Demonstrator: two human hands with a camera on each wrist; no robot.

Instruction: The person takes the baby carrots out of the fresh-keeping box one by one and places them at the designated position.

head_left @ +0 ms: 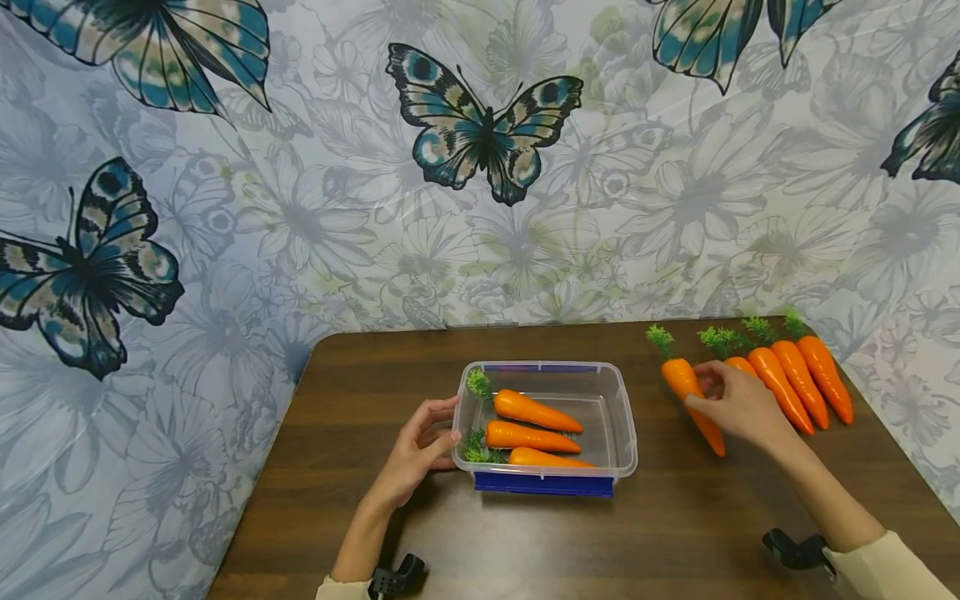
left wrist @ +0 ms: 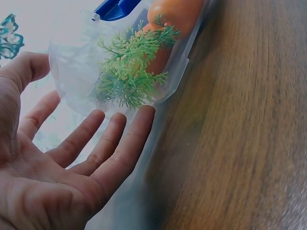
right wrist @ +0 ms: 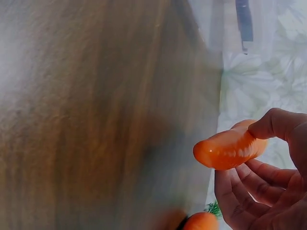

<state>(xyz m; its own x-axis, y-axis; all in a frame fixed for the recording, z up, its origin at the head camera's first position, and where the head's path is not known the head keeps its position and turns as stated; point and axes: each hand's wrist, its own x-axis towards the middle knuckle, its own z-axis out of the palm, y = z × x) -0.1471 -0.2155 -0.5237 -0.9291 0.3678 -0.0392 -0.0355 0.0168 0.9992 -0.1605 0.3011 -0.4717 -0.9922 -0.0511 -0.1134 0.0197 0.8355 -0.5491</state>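
Note:
My right hand [head_left: 735,404] pinches an orange carrot [head_left: 681,379] between thumb and fingers, its green top pointing away from me. In the right wrist view that carrot [right wrist: 230,148] sits between the thumb and fingertips, raised off the table. My left hand [head_left: 420,450] rests its thumb and fingertips against the left end of a clear plastic container [head_left: 628,425] with blue side latches. Its fingers [left wrist: 122,146] are spread and fairly straight in the left wrist view. Inside the container lie three carrots [head_left: 532,410], green tops to the left.
To the right of my right hand, several more carrots [head_left: 797,379] lie side by side on the brown wooden table [head_left: 360,375], partly behind the hand. A butterfly-patterned cloth [head_left: 480,258] hangs behind the table's far edge.

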